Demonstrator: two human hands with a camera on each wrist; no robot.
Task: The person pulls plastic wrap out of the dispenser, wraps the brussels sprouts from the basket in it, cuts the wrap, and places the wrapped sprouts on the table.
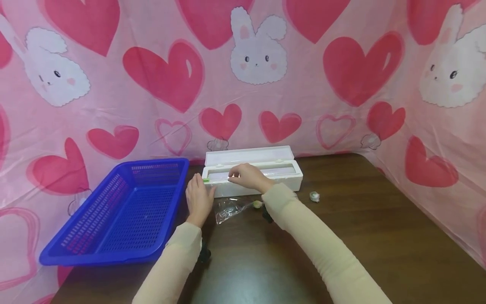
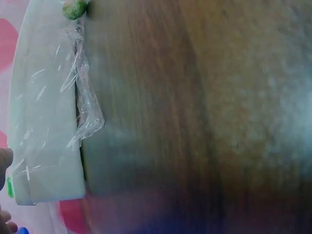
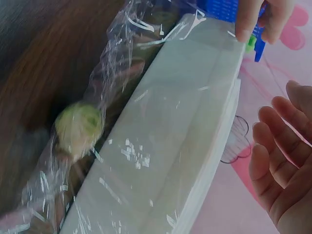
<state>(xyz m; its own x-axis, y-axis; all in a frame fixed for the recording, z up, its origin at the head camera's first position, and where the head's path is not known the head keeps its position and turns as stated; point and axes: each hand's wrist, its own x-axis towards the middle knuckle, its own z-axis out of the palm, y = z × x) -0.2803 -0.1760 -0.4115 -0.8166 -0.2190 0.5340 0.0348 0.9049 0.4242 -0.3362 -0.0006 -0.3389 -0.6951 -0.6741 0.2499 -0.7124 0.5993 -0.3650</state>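
A long white cling film dispenser (image 1: 292, 184) stands with its lid (image 1: 248, 156) raised. Its green slider (image 1: 206, 180) sits at the left end. My left hand (image 1: 199, 200) rests at that end, fingers fairly straight, with fingertips right by the slider in the right wrist view. Over the dispenser's front edge hovers my right hand (image 1: 248, 177); its fingers (image 3: 278, 156) are loosely bent with nothing between them. Clear film (image 1: 229, 210) drapes down the front onto the table. A small round green-and-white vegetable piece (image 3: 79, 126) lies by the film at the dispenser's front.
A blue plastic basket (image 1: 167, 249) stands left of my left hand. Another small piece wrapped in film (image 1: 314, 196) lies on the brown table (image 1: 360, 219) to the right of the dispenser. A pink cloth with hearts and rabbits (image 1: 303, 93) hangs behind the table.
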